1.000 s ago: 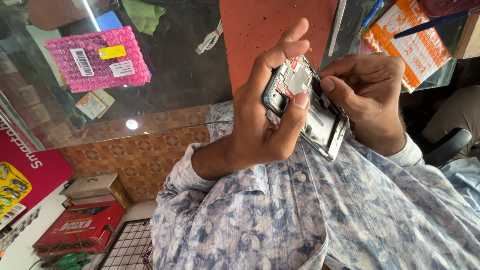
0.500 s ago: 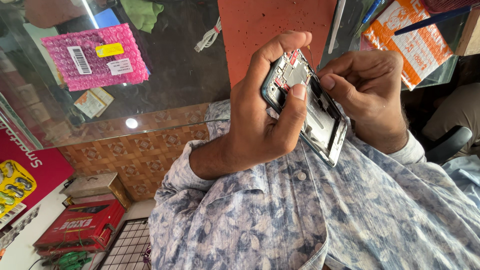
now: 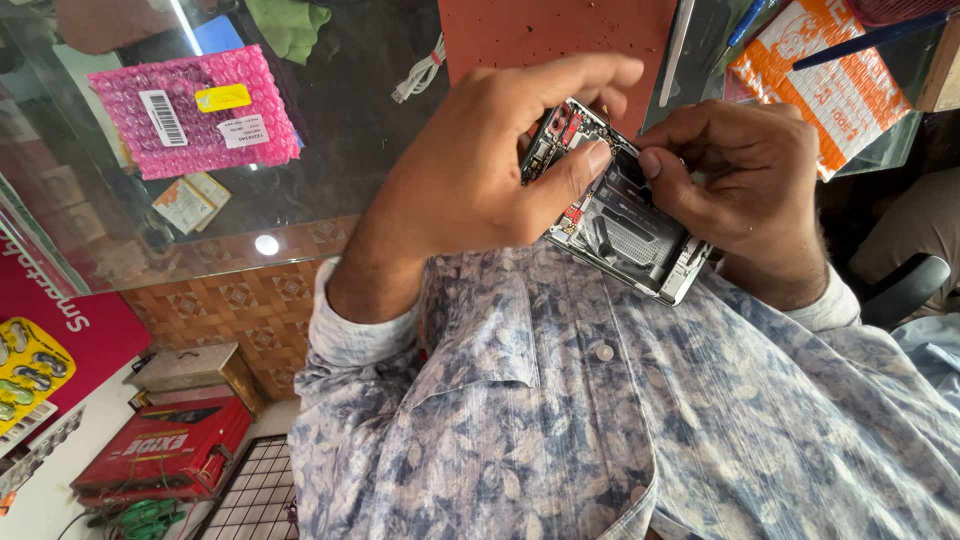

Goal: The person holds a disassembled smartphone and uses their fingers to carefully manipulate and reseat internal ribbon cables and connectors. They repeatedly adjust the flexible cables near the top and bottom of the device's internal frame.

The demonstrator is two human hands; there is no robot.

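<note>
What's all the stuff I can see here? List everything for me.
opened phone: one, grey with its insides showing, held in both hands above the shirt
pink bubble pouch: one, on the glass counter, upper left
green cloth: one, top of the counter
white cable: one, beside the red mat
orange packet: one, orange and white, upper right
blue pen: one, lying over the orange packet
red box: one, lower left on the floor
shirt: one, blue-grey leaf print, worn by the person
left hand: grips the phone's upper end
right hand: fingertips pinch at the phone's insides
</note>
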